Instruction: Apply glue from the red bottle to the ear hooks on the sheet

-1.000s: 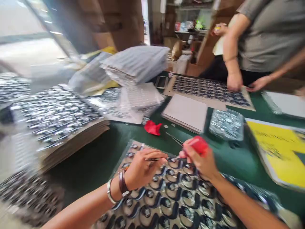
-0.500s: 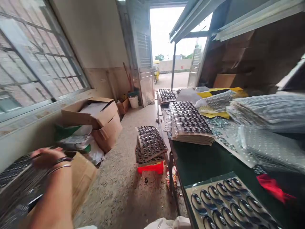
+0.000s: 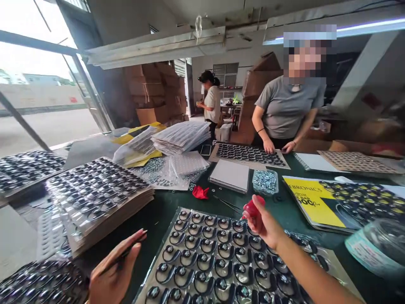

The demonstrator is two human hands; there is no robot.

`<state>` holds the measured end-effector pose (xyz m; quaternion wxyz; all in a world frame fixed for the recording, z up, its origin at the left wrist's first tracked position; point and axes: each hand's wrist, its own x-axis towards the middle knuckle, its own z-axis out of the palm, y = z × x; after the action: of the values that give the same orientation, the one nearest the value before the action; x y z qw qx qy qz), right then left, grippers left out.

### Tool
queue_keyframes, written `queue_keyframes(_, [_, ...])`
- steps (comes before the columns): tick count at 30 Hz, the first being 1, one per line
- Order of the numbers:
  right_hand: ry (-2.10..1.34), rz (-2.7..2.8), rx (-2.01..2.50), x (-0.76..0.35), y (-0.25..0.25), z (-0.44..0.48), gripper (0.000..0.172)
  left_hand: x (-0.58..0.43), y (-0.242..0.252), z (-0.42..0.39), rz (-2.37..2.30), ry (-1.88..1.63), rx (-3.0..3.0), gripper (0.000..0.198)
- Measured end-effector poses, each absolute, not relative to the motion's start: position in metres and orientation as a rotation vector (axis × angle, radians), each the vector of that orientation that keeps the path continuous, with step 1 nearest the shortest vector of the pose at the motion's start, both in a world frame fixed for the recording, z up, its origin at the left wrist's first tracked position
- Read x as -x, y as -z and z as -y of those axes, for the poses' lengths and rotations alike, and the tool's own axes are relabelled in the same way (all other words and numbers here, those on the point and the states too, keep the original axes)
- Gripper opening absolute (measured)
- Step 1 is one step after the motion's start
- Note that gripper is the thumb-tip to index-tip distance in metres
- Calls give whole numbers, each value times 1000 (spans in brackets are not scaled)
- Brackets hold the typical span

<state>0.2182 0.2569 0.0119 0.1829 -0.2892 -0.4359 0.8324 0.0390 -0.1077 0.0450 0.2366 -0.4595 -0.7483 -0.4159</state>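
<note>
My right hand (image 3: 265,223) is wrapped round a small red squeeze bottle (image 3: 253,207), tilted over the top edge of a plastic-covered sheet (image 3: 202,257). The sheet carries rows of dark rings, each with a shiny round piece. To its left is my left hand (image 3: 115,266), above the table and apart from the sheet. Between its thumb and fingers runs a thin dark stick-like thing (image 3: 122,255), its kind unclear. A pair of tweezers (image 3: 227,203) and a crumpled red cloth (image 3: 200,192) lie just beyond the sheet.
Stacked ring sheets (image 3: 101,190) stand at the left. A clear tub of small shiny pieces (image 3: 265,182), white cards (image 3: 230,175) and a yellow printed board (image 3: 303,202) lie beyond. A jar (image 3: 373,245) stands at the right. One person (image 3: 287,109) works across the table; another (image 3: 211,101) stands farther back.
The view has swung right from the floor and door to the table. My left hand has left the stack at far left. My right hand with the red bottle has come into view.
</note>
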Motion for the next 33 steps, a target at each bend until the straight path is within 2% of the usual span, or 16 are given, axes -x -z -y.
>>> queue_keyframes(6, [-2198, 1388, 794, -145, -9, -266, 38, -10, -14, -9, 2226, 1369, 1619, 24])
queue_keyframes(12, [-2135, 1603, 776, -68, -13, -253, 21, 11, -21, -51, 2340, 1550, 1435, 42])
queue_keyframes(14, [-2113, 1603, 771, -76, -15, -259, 24, 6, -20, -49, 2364, 1518, 1457, 44])
queue_keyframes(16, [-2089, 1572, 762, -98, -16, -269, 34, -7, -17, -45, 2380, 1435, 1554, 42])
queue_keyframes(19, [-2084, 1536, 751, -140, -16, -280, 48, -36, -10, -41, 2289, 1265, 1833, 29])
queue_keyframes(21, [-2086, 1544, 753, -165, -12, -280, 51, -53, -6, -40, 2138, 1159, 2020, 25])
queue_keyframes(29, [-2097, 1680, 679, -189, 10, -256, 46, -67, -4, -51, 1759, 847, 2259, 25])
queue_keyframes(33, [-2093, 1716, 623, -186, 16, -250, 34, -67, -7, -62, 1732, 784, 2249, 24])
